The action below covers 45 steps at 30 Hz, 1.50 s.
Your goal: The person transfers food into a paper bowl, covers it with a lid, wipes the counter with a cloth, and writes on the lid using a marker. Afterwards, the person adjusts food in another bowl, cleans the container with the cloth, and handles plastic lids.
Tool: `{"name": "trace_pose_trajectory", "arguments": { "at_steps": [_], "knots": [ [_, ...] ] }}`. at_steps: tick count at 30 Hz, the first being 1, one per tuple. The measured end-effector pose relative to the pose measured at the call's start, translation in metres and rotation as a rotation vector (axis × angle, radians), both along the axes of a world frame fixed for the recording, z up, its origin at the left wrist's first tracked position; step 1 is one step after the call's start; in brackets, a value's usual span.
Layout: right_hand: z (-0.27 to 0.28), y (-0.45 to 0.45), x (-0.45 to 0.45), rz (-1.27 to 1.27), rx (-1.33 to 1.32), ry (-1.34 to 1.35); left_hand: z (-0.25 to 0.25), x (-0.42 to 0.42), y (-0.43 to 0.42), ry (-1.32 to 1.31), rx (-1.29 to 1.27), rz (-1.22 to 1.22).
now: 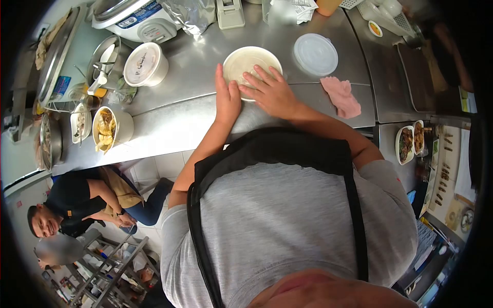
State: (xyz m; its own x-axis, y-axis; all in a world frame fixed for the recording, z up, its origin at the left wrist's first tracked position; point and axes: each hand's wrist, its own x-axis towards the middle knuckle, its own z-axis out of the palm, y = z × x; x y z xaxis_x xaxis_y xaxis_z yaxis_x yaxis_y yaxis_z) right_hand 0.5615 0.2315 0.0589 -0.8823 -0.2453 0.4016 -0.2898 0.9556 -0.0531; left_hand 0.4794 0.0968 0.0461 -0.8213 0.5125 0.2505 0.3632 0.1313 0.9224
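A round off-white bowl [252,60] stands on the steel counter in front of me. My left hand [228,100] lies along its left side, fingers stretched out and holding nothing. Across the near part of the bowl, my right hand [272,93] rests palm down with its fingers spread, touching the top. Whether that top is a lid or the bowl's inside I cannot tell. A translucent round plastic lid [316,54] lies to the right, with a crumpled pink cloth [341,97] nearer to me.
To the left are a lidded white tub [146,64], a tub of yellowish food [107,128] and a small tray [80,123]. A rice cooker [141,23] stands at the back left. Food containers [405,145] sit at right. Another person [97,197] sits at lower left.
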Motion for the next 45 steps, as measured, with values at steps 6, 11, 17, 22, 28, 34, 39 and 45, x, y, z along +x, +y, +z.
{"name": "trace_pose_trajectory", "arguments": {
  "at_steps": [6,11,17,22,28,34,39,45],
  "knots": [
    [0.012,0.038,0.012,-0.032,-0.440,0.136,-0.001,-0.008,-0.034,-0.745,0.268,0.070],
    [-0.027,0.122,0.103,-0.654,-0.354,-0.003,0.018,0.019,-0.129,-0.796,0.136,-0.279],
    [-0.063,0.108,0.128,-0.792,-0.145,-0.127,-0.003,0.073,-0.196,-1.203,0.042,-0.300],
    [-0.021,-0.021,0.066,-0.286,-0.389,-0.293,-0.050,0.117,-0.245,-1.114,-0.310,0.010],
    [-0.008,-0.134,-0.061,0.385,-0.836,-0.395,-0.062,0.155,-0.379,-1.208,-0.596,0.215],
    [-0.043,-0.207,-0.177,-0.133,-0.144,-0.141,-0.058,0.180,-0.485,-1.309,-0.734,0.377],
    [-0.007,-0.251,-0.110,0.610,-0.444,-1.067,-0.057,0.171,-0.521,-1.335,-0.760,0.421],
    [-0.011,-0.175,-0.095,0.408,-0.414,-0.523,-0.077,0.125,-0.510,-1.309,-0.801,0.283]
  ]
}}
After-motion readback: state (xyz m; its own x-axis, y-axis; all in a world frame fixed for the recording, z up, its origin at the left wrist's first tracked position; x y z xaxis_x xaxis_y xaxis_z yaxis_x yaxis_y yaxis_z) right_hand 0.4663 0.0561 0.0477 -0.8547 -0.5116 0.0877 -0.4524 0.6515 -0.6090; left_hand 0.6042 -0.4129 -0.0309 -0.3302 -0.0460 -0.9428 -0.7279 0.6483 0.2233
